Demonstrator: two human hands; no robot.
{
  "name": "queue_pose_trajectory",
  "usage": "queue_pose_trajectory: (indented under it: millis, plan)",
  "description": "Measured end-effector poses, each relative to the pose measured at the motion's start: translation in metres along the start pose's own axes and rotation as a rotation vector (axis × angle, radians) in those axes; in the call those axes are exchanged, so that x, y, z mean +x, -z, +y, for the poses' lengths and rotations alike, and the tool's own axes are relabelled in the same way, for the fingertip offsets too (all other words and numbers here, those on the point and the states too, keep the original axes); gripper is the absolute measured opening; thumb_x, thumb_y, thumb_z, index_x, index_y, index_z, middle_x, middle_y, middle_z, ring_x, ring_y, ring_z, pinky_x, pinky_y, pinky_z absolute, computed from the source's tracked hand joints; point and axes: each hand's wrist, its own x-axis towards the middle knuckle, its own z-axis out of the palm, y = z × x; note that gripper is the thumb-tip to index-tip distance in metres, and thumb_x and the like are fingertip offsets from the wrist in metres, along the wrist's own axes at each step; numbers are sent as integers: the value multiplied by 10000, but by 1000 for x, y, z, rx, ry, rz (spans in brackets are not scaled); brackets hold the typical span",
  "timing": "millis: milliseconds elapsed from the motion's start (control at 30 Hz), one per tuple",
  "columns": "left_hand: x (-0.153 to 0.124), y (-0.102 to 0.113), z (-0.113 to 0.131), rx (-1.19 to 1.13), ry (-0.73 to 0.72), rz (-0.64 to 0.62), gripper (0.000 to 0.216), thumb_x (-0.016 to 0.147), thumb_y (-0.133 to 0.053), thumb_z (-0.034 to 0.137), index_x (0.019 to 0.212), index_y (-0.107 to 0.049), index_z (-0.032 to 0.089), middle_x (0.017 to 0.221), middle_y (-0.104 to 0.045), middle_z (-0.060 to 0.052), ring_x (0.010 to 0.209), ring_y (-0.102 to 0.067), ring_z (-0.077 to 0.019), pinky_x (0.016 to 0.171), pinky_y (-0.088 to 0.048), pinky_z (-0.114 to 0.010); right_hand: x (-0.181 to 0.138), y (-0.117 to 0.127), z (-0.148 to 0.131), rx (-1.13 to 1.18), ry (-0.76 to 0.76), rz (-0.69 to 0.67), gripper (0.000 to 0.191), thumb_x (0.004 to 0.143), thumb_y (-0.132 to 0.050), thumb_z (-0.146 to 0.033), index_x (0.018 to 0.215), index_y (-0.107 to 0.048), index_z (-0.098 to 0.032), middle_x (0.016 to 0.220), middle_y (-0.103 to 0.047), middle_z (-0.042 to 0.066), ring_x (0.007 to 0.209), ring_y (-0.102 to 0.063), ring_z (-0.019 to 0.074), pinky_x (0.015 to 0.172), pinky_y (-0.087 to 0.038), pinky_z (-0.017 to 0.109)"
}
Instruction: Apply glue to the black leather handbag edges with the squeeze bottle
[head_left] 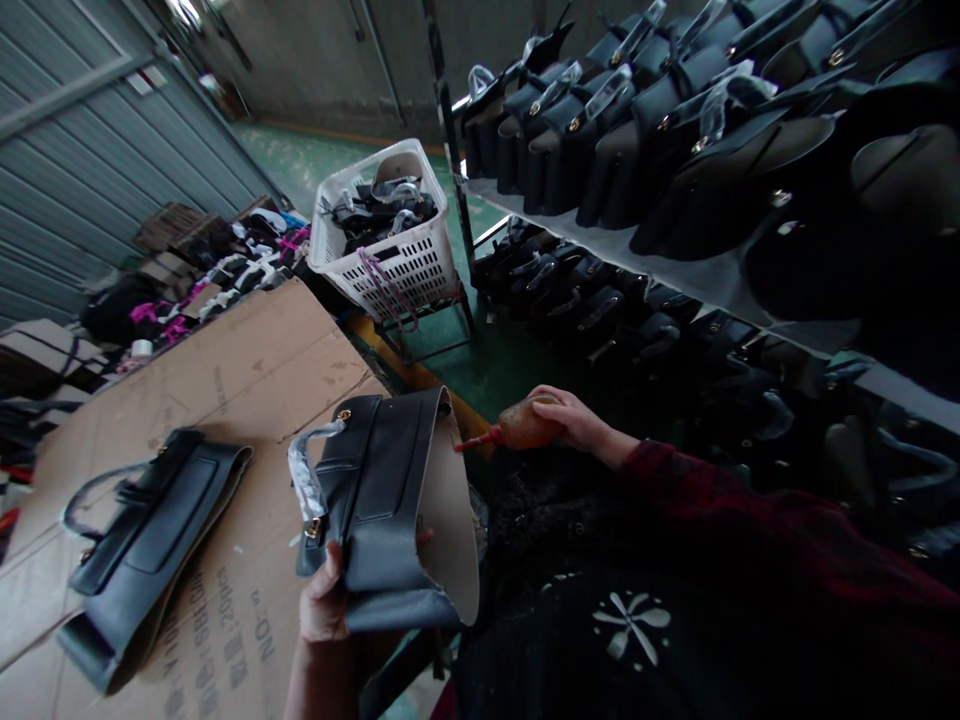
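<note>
The black bag [397, 480] is held tilted at the edge of the cardboard [277, 350] by the left hand [324, 603], its thumb pressed outside. The bottle [525, 424] is gripped in the right hand [577, 418], forearm angled inward, the red nozzle [481, 438] aimed at the bag's open rim.

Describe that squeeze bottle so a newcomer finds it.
From the cardboard at lower left, go to the dark bag in the left hand. By its open edge, the right hand holds the squeeze bottle: orange, red-nozzled, unlike the dark shelved bags.
</note>
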Motion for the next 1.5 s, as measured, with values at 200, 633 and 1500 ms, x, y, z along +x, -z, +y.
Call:
queue_pose_trajectory:
  millis: [200,633,1500]
  plan:
    - [0,1,0,-3,-32,5,628,874,-539,547,1396,-514,200,1394,-535,-151,1306,-430,-427,1006,-442,-572,-16,-1,6,113,-99,-51,392,586,-790,-450,789,-616,-164,709,-609,6,629,-550,142,583,-406,250]
    - [0,-11,-1,-15,-26,170,610,803,-656,531,1335,-578,242,1419,-510,-98,1267,-479,-426,952,-498,-544,-33,1,9,180,-108,24,379,630,-767,-471,799,-599,-177,738,-612,22,617,-553,152,561,-412,266]
    - [-8,7,-3,-87,4,356,520,816,-637,463,1300,-592,279,1213,-677,-44,1237,-528,-360,1038,-430,-487,-74,-13,32,171,-263,-160,458,582,-803,-504,811,-619,-154,734,-634,26,647,-572,156,576,-429,255]
